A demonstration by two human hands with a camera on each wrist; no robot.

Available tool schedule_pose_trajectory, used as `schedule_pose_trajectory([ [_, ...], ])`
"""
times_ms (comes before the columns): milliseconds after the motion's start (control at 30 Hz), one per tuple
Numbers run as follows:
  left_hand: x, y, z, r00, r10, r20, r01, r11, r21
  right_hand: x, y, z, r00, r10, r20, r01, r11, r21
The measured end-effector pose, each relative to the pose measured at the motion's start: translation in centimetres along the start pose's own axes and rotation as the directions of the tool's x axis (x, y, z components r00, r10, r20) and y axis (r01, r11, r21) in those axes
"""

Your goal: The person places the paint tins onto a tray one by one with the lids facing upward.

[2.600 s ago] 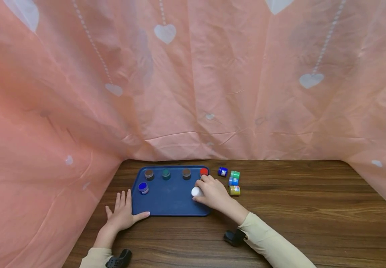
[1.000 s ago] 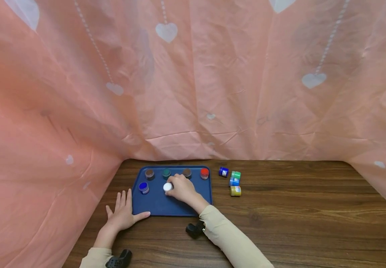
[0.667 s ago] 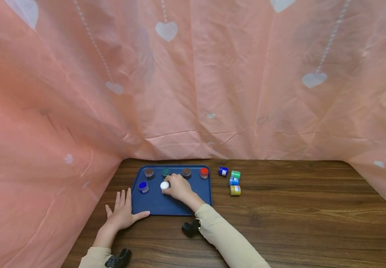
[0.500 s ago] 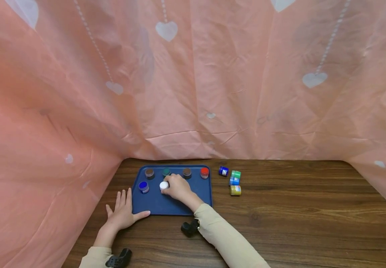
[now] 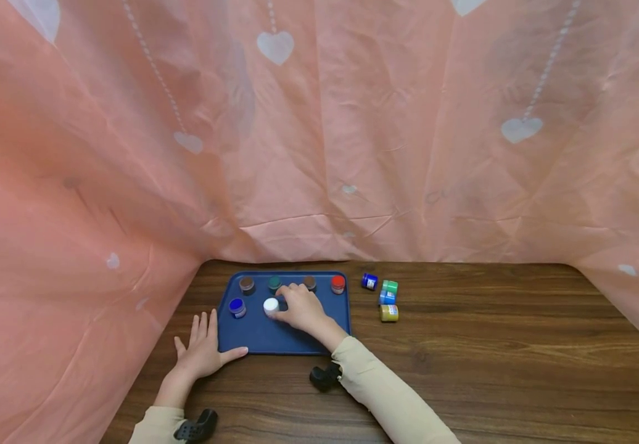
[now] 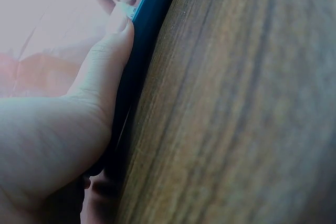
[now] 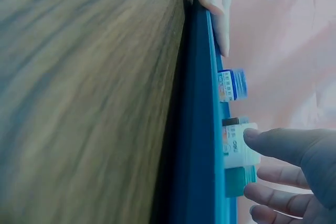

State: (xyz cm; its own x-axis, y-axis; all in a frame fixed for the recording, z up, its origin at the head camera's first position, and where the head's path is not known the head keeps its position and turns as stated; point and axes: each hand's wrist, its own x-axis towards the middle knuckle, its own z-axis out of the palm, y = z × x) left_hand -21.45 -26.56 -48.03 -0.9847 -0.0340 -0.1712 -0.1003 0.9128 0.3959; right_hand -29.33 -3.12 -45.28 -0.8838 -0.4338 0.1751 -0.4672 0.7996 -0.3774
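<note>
Before the tray's [image 5: 280, 341] green jar [image 5: 274, 283], right fingers [image 7: 278, 196] seem relaxed beside a white jar [image 5: 271, 306], left fingers [image 5: 203, 330] splayed.

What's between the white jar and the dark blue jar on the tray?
Just bare blue tray between the white jar and the dark blue jar; the head view shows it.

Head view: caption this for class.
Right hand at a white paint jar on a blue tray, left hand spanning the tray's corner.
</note>
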Motion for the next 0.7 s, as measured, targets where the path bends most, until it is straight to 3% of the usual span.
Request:
schedule_pose_trajectory([
  [700, 0.3, -0.3, 0.4, 1.0, 0.008, 0.004, -0.008, 1.0, -0.003, -5.5, 4.6, -2.7, 0.991, -0.133, -0.022, 0.128, 0.979, -0.158],
])
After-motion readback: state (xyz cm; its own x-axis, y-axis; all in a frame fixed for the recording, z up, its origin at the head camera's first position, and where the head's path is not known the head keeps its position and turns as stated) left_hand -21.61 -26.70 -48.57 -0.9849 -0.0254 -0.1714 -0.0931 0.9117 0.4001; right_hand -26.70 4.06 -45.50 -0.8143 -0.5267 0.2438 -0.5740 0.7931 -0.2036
